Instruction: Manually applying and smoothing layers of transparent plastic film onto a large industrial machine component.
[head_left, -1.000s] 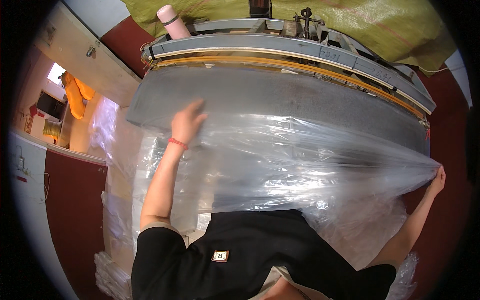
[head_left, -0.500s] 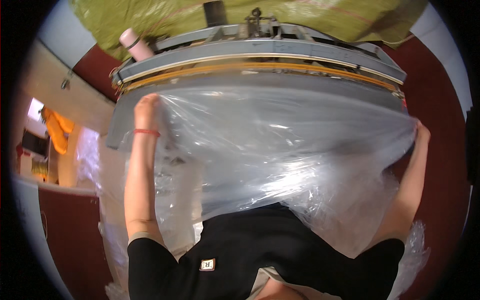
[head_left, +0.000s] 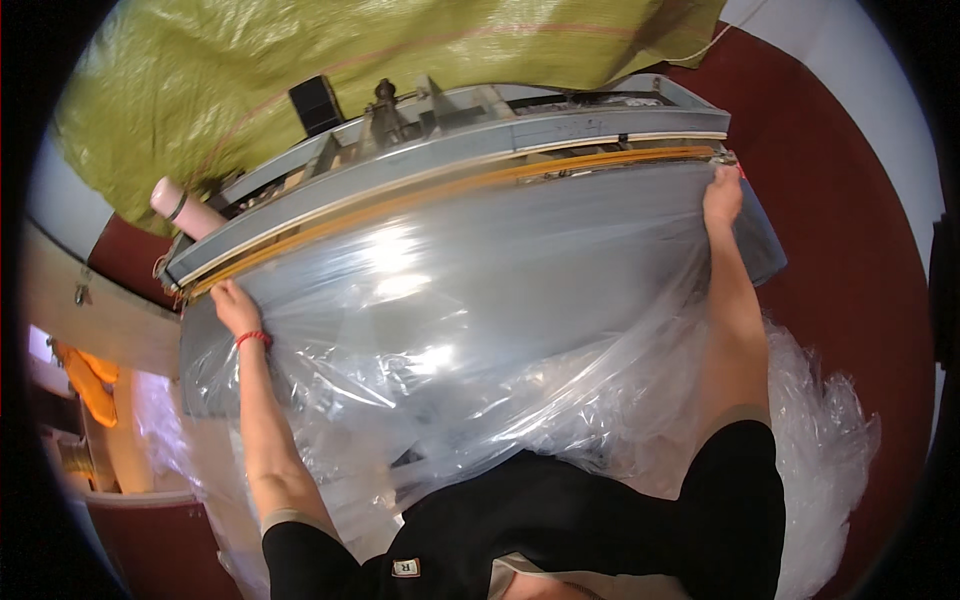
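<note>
The left hand and right hand have their fingers clenched on the clear plastic sheet. It stretches across the grey table, reaching near the orange strip.

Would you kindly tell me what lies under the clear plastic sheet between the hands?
Under much of the plastic sheet is a grey tabletop, also showing past the sheet's right edge. Through the plastic it appears hazily; glare and folds hide finer detail, especially toward the crumpled lower part.
</note>
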